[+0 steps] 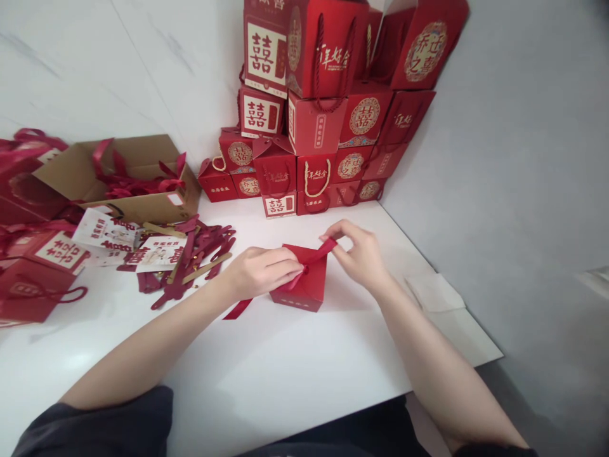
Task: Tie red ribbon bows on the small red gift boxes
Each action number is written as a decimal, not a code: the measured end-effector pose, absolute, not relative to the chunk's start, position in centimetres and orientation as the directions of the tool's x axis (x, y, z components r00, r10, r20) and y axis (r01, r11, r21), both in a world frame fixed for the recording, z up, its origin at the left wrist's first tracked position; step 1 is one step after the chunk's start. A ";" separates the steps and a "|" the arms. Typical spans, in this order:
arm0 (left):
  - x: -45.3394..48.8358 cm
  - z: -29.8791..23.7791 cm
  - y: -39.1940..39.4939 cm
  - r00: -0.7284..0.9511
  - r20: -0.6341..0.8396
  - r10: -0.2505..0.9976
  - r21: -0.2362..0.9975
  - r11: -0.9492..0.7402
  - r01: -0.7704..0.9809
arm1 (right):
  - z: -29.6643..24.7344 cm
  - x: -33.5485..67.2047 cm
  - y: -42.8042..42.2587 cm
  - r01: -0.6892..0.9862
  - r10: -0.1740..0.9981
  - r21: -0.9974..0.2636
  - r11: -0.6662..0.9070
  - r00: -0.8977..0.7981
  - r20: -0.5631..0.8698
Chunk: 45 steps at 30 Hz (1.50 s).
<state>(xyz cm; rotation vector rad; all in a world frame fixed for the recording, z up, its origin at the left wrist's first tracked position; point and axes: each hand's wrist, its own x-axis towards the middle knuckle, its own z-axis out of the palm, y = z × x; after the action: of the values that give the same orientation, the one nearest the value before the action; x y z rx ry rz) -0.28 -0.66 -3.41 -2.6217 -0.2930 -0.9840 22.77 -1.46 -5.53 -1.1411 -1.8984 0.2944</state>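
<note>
A small red box (307, 279) sits on the white worktop (295, 368), near the middle and just in front of the person, with a dark red ribbon (311, 260) crossing its top. The left hand (259, 270) rests against the box's left side, its fingers closed on the ribbon where it gathers at the top edge, and one loose ribbon tail (238, 309) trails from under that hand onto the worktop. The right hand (359, 254) hovers above the box's right rear corner, thumb and forefinger pinching the upper end of the ribbon and holding it raised and taut. To the left of the box lies a scatter of loose red ribbons and strips (190, 263) mixed with printed cards (159, 254). Behind those stands an open brown cardboard carton (143, 168) with more ribbons inside. Red gift boxes (38, 279) with a cord handle sit at the far left edge. At the back, against the wall corner, a stack of red gift boxes and bags (323, 108) with gold and cream characters rises high. A folded pale paper (435, 292) lies near the worktop's right edge.
</note>
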 end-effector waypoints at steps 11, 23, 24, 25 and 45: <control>-0.3 -3.5 -0.7 0.737 0.672 0.078 -0.232 -0.922 0.309 | -3.8 26.2 -1.5 0.470 0.838 -0.754 0.459 -0.510 0.192; -0.6 -4.1 -0.5 0.737 0.673 0.066 -0.243 -0.921 0.305 | -5.4 22.0 -2.4 0.469 0.706 -0.528 0.708 -0.473 0.527; -0.7 -4.2 -0.4 0.736 0.673 0.068 -0.237 -0.923 0.302 | -5.2 21.9 -2.7 0.501 0.699 -0.490 0.714 -0.476 0.533; -0.8 -4.3 -0.4 0.739 0.670 0.067 -0.237 -0.924 0.299 | -5.1 21.9 -2.9 0.519 0.710 -0.486 0.703 -0.475 0.520; -1.5 -1.9 0.8 0.693 0.352 0.629 0.561 -0.734 0.382 | -3.7 23.4 -2.6 0.020 0.869 -0.997 0.071 -0.492 0.052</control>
<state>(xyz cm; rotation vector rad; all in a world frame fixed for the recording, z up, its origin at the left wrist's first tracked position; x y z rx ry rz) -1.53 0.79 -1.93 -3.2982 -1.0501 -1.0010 23.40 -2.56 -3.74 -0.9009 -1.6360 1.5058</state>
